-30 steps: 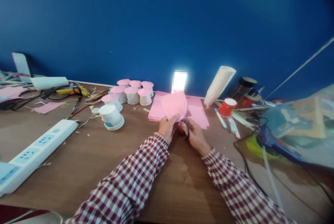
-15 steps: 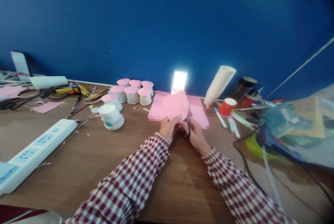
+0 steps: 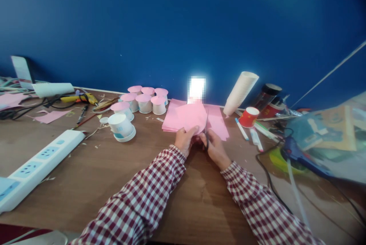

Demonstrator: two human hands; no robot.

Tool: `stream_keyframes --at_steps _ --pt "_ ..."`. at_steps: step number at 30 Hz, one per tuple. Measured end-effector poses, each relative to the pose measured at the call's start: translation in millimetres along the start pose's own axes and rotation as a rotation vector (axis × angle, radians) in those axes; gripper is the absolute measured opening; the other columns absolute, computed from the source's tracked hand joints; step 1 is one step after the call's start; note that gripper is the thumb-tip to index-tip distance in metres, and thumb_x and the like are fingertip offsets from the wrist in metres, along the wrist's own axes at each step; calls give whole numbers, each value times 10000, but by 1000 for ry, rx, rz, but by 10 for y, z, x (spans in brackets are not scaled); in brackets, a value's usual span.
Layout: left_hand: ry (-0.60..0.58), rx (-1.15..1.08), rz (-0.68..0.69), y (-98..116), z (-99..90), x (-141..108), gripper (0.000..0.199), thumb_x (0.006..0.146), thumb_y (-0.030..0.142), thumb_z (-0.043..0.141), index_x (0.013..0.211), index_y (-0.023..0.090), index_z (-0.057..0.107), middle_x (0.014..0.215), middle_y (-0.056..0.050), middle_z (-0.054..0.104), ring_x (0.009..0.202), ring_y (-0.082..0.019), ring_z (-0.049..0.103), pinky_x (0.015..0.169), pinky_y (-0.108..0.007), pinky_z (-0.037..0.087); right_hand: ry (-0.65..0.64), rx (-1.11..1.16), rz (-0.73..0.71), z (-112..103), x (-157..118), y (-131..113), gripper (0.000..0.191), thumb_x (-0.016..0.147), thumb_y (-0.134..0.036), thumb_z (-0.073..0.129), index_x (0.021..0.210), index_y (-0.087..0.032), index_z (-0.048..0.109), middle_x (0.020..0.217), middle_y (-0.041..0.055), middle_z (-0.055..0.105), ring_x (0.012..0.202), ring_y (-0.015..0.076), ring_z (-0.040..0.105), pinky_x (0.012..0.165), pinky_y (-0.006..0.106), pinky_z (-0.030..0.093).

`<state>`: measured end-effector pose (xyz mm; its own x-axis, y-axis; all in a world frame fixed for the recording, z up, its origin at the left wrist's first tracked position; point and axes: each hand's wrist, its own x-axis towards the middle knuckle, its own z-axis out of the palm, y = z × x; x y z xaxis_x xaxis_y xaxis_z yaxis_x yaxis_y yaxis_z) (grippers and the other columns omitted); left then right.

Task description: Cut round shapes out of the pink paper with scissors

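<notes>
My left hand (image 3: 185,139) pinches the lower edge of a piece of pink paper (image 3: 194,114) between thumb and fingers. Black-handled scissors (image 3: 206,134) are in my right hand (image 3: 215,146), their blades pointing up along the paper's right side. Behind and beneath the held piece lies a stack of pink sheets (image 3: 219,121). Left of the stack stand several white cups with pink round tops (image 3: 144,102). One cup without a pink top (image 3: 120,125) sits nearest me.
A white power strip (image 3: 40,165) lies at the left, with a yellow glue gun (image 3: 78,99) behind it. To the right are a leaning stack of white cups (image 3: 240,92), a red cup (image 3: 249,117), markers (image 3: 241,129) and a blue glue gun (image 3: 305,161).
The held pink paper has shifted very slightly. Both hands stay in almost the same place, and nothing has been let go.
</notes>
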<state>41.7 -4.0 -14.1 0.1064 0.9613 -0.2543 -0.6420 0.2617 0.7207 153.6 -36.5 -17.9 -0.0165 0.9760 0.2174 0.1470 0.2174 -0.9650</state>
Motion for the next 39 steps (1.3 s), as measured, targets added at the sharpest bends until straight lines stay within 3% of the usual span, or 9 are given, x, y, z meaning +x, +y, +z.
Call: stream_keyframes --at_steps 32,39 --pt "-10 2 17 46 21 -26 249 594 175 782 772 67 644 590 -35 640 439 -74 531 393 -176 432 -19 30 -9 -9 4 14 288 831 -456 590 762 -183 531 622 -26 513 530 106 457 472 220 382" --pt "23 3 22 46 21 -22 249 599 152 773 803 77 652 648 -45 666 479 -80 556 422 -176 445 -17 7 -1 -10 7 18 321 828 -478 583 715 -186 511 603 -30 501 515 100 436 456 217 354"
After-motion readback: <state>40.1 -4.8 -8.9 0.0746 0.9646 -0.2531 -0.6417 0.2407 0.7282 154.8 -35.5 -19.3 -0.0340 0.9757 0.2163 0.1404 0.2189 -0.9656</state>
